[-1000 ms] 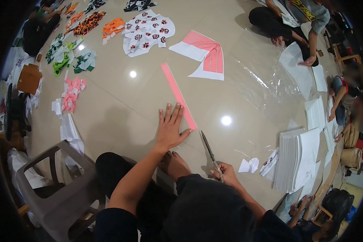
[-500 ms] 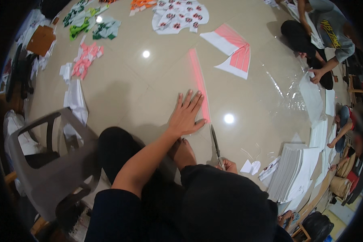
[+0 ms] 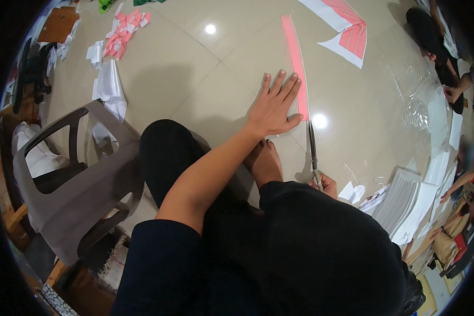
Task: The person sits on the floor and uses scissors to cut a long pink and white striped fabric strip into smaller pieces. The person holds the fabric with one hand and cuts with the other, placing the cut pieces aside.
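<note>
My left hand lies spread on the tiled floor, its fingertips and thumb on the left edge of a long pink strip with a white border. My right hand grips long metal scissors, whose points reach the strip's lower end at its right edge. My bare foot and dark-clad knee are just below my left hand. A folded pink-and-white piece lies beyond the strip, to its upper right. A few thin white scraps lie beside my right hand.
A grey plastic chair stands at my left. Pink-and-white scraps and white fabric lie upper left. At right are clear plastic sheeting, a tall stack of white sheets and co-workers, one with a hand on white material.
The view has shifted, so the floor items sit higher and further right. The scissor points have moved onto the strip's lower end. My left hand stays spread at the strip.
</note>
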The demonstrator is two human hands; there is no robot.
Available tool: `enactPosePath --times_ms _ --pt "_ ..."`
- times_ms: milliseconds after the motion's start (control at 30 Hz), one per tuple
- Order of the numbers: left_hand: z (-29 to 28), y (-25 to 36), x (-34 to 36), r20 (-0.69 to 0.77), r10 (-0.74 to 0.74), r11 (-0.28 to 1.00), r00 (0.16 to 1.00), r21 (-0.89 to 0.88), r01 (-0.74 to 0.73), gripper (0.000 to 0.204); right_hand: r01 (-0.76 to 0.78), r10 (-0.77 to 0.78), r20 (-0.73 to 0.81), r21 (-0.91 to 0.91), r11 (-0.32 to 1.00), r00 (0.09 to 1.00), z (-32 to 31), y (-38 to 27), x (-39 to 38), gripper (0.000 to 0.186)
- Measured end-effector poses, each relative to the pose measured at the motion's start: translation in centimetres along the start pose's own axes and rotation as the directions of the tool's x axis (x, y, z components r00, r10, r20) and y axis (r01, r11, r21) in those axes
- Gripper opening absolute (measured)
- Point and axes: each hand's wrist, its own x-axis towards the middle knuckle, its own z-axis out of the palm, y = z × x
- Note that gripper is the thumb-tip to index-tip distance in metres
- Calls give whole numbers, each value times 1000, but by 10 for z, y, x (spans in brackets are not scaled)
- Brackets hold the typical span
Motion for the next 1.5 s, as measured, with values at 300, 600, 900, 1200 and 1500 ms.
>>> enactPosePath --times_ms 300,600,900,1200,1500 --pt "7 2 0 46 -39 999 998 36 37 101 -45 45 -2 64 997 999 6 -8 -1 22" --pt "3 2 0 61 -38 998 997 56 34 102 -88 88 1 97 991 996 10 -12 4 24" --pt "3 1 0 32 -25 1000 999 3 25 101 -60 61 -8 84 995 998 13 -7 5 28" --pt "4 2 1 54 -37 998 998 42 35 101 -22 22 -8 53 998 1000 6 8 5 25" --pt "4 1 0 39 -31 1000 999 3 31 101 -48 48 -9 47 998 999 15 -10 4 24"
